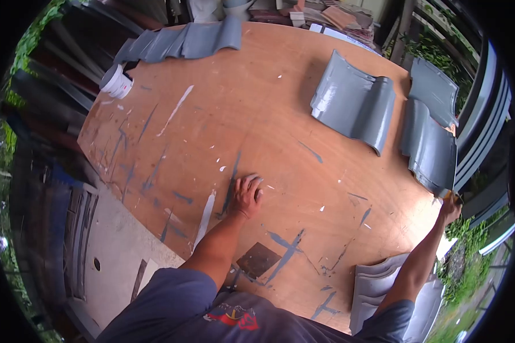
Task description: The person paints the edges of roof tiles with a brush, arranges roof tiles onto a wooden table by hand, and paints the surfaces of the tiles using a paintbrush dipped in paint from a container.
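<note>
My right hand (pixel 452 210) grips a paintbrush (pixel 445 194), only partly visible, at the lower edge of a glossy grey roof tile (pixel 432 146). That curved tile lies on the right side of the plywood table (pixel 269 126). My left hand (pixel 248 195) rests on the wood near the middle, its fingers bent and slightly apart, with grey on the fingertips and nothing seen in it. Two more grey tiles lie close by: one wide wavy tile (pixel 352 103) to the left of the brushed tile, another tile (pixel 433 88) behind it.
A row of overlapping grey tiles (pixel 183 43) lies at the far left edge, beside a white paint tub (pixel 116 83). Paler unpainted-looking tiles (pixel 377 280) are stacked near my right arm. Long grey metal profiles (pixel 489 114) stand beyond the right edge. Paint streaks mark the wood.
</note>
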The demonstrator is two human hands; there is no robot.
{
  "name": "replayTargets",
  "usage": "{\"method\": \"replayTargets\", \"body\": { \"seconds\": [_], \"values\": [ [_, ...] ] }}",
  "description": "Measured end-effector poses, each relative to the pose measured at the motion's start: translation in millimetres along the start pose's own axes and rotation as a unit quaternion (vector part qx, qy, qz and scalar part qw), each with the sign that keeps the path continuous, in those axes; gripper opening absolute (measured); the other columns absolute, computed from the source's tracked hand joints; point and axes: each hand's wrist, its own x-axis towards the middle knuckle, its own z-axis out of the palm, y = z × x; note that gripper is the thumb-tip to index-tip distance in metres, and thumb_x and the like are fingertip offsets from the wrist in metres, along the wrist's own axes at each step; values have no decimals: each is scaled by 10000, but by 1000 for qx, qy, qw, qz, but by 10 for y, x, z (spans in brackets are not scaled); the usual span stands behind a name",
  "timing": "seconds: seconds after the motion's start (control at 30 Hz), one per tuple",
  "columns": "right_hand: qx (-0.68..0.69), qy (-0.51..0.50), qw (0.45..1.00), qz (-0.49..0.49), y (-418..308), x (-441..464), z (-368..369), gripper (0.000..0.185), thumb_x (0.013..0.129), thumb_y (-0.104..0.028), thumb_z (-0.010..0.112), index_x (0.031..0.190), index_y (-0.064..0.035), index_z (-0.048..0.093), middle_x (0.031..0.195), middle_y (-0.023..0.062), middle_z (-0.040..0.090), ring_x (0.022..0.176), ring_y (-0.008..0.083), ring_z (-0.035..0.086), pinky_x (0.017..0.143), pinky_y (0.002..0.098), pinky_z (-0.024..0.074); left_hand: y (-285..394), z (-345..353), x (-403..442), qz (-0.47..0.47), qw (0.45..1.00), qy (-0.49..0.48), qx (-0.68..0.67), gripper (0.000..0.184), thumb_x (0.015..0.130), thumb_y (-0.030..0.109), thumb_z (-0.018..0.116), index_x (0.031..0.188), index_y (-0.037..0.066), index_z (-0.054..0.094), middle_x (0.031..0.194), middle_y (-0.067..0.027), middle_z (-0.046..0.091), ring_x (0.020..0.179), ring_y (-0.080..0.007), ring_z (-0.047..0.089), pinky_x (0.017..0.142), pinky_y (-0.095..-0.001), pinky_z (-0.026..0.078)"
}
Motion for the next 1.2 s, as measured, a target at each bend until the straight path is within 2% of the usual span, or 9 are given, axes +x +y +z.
{"method": "replayTargets", "body": {
  "seconds": [0.13,0.3,0.43,0.53,0.6,0.77,0.93,1.07,1.2],
  "values": [
    [47,56,995,69,-304,-617,295,580,825,-583,733,894,-8,769,904,151,766,827,297,739,807,423,576,-3,50,-49,6,1000,-13,0,398,867,162,648,1250,65,604,1328,-133,561,1174,-375,504,1047,-483,413],
    [494,-17,866,78,-709,-1293,359,231,945,-202,753,994,21,720,887,81,713,726,135,660,604,274,560,4,92,-40,37,999,0,26,395,870,175,637,1240,39,611,1307,-162,572,1165,-392,513,1045,-507,397],
    [317,147,931,106,-788,-1222,-31,239,956,-212,724,941,27,717,843,96,737,725,173,666,731,329,534,5,149,17,75,997,13,24,406,854,166,642,1238,37,608,1319,-161,569,1176,-388,514,1057,-505,387],
    [249,39,968,17,-907,-1373,-73,235,960,-203,720,972,31,719,823,92,725,715,155,661,690,310,533,72,80,-14,38,998,-5,39,411,848,166,657,1240,53,607,1321,-138,570,1173,-394,513,1050,-514,396],
    [433,-86,896,40,-1012,-1441,-104,235,961,-195,721,971,39,713,821,81,707,713,133,647,658,296,534,57,113,-7,45,998,7,48,425,839,163,665,1245,55,605,1323,-135,569,1176,-391,513,1053,-510,393],
    [384,146,903,130,-971,-1309,-170,217,946,-179,742,900,30,704,738,59,681,660,118,596,640,279,499,24,144,4,68,996,10,60,408,847,162,650,1238,55,604,1331,-140,568,1182,-390,511,1047,-507,393],
    [503,-53,853,129,-1035,-1405,-172,241,930,-171,760,946,58,687,802,100,692,658,152,641,600,305,545,95,177,-7,60,996,2,64,393,855,165,634,1228,43,603,1332,-154,570,1193,-391,509,1042,-512,387],
    [410,143,883,176,-1031,-1288,-222,253,935,-171,742,910,77,700,812,107,728,678,174,664,657,318,538,67,162,-4,70,995,9,70,393,860,171,627,1226,31,599,1328,-159,576,1194,-388,513,1039,-518,384],
    [504,-63,846,158,-1059,-1374,-173,261,914,-155,764,967,88,685,818,108,705,698,176,675,648,316,569,37,194,-17,59,996,4,71,392,863,177,626,1225,29,597,1339,-161,575,1196,-389,515,1045,-514,381]
  ]
}}
